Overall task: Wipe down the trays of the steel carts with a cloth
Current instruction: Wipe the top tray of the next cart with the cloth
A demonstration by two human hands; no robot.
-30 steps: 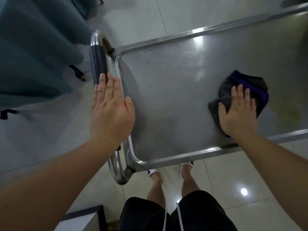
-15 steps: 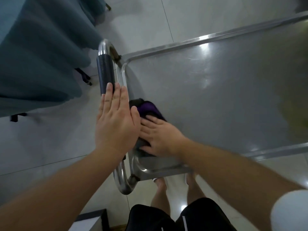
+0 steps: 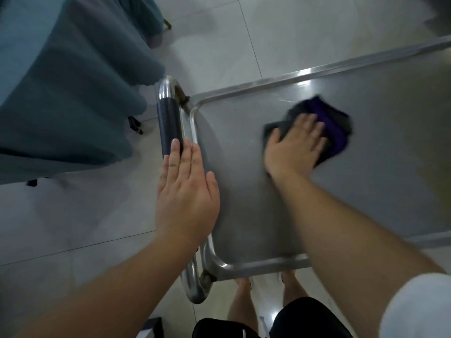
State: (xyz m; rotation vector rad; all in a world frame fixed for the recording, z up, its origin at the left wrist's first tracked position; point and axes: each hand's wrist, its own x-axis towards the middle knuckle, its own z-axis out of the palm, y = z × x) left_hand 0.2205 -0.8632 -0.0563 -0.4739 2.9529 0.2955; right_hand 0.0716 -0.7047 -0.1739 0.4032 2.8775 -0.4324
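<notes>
Grey floor tiles [image 3: 280,32] are surrounding the steel tray [image 3: 390,167]. Since half a second ago the cloth [image 3: 334,132] is sliding from the tray's left corner toward its middle (blurred, partly hidden). The right hand [image 3: 295,147] is pressing it flat, fingers straight; the left hand [image 3: 185,189], grip released, is lying flat over the cart handle [image 3: 168,125].

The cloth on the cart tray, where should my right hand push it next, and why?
Probably onward to the right. The right hand presses the cloth flat near the tray's left end, and a yellowish smear seems to lie at the right edge. The left hand rests by the handle.
</notes>
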